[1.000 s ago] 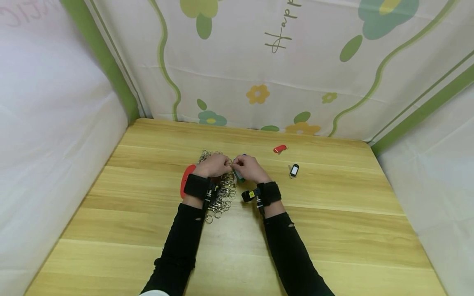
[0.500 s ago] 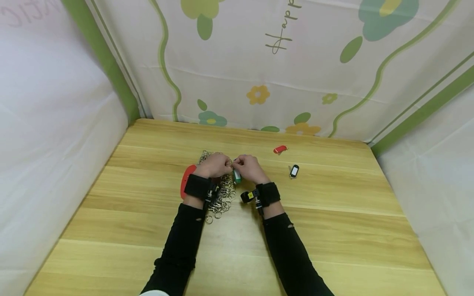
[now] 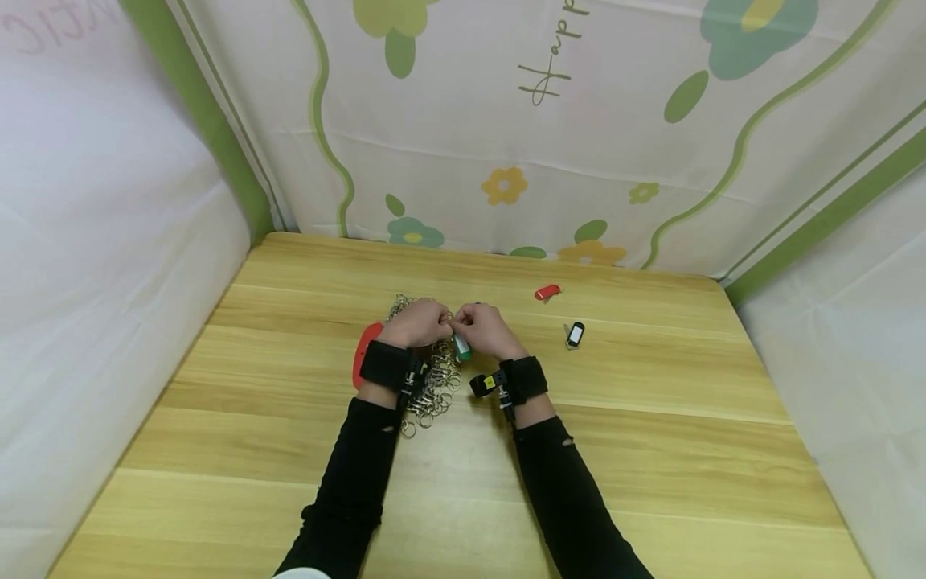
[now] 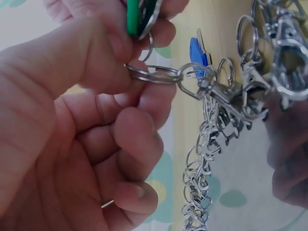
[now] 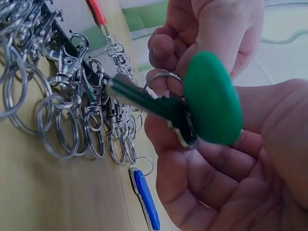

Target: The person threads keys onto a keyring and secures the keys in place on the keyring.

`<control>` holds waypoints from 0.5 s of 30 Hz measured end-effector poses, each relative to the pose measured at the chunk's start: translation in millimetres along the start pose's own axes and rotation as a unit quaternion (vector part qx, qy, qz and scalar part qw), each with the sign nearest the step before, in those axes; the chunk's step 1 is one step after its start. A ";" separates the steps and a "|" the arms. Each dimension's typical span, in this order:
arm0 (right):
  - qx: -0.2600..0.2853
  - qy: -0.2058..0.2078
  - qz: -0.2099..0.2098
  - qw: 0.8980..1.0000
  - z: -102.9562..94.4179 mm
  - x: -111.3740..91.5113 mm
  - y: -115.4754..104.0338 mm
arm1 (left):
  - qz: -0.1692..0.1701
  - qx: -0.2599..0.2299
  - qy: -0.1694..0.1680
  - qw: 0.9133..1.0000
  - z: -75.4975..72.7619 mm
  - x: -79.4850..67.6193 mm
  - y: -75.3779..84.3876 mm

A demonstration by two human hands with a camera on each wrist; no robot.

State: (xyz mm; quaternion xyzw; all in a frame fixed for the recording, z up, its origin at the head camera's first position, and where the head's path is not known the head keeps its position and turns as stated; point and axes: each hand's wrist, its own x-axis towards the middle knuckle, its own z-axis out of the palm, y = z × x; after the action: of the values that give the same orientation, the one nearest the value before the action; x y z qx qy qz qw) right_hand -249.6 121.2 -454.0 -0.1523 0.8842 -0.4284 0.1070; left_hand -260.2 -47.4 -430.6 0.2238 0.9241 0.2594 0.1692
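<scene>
My left hand (image 3: 418, 323) pinches a split ring (image 4: 153, 74) between thumb and index finger. That ring hangs from a metal swivel clasp (image 4: 221, 94). Close by on the right, my right hand (image 3: 483, 328) pinches a green key tag with a key, fingertips near the tag's ring end. The green key tag (image 5: 211, 98) shows its rounded face in the right wrist view, with the key (image 5: 149, 103) pointing left. A thin ring (image 5: 163, 76) joins them, reaching toward the left hand's fingers. In the head view the tag (image 3: 461, 347) hangs below the touching fingertips.
Several clasps with rings (image 3: 437, 394) crowd beside the left hand, next to a red object (image 3: 365, 354) partly under the wrist. A blue key tag (image 5: 148, 202) lies beyond the hands. Farther right on the table are a red key tag (image 3: 547, 292) and a black one (image 3: 575, 334).
The green key tag has turned so its white label shows, and it has shifted slightly left. Both hands stay at nearly the same spot, fingertips drawing slightly closer.
</scene>
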 end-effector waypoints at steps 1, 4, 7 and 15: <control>-0.002 -0.002 -0.003 1.000 -0.2 0.0 -0.2 | -0.001 0.002 0.001 1.000 0.0 0.1 0.4; -0.006 -0.007 -0.009 1.000 -0.8 -0.4 -0.5 | -0.009 0.004 0.002 1.000 -0.2 0.0 2.2; -0.002 -0.004 -0.009 1.000 -1.0 -0.5 -0.9 | -0.021 0.001 0.001 1.000 0.1 0.4 3.7; -0.002 0.020 0.003 1.000 -0.9 -0.5 1.1 | -0.012 -0.022 -0.006 1.000 -0.6 -1.0 1.6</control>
State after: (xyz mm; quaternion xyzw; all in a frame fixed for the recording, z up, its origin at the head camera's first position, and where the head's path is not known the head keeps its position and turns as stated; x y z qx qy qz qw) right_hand -249.6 122.7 -454.3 -0.1414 0.8875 -0.4293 0.0904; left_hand -259.1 -46.9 -429.0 0.2103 0.9199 0.2761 0.1825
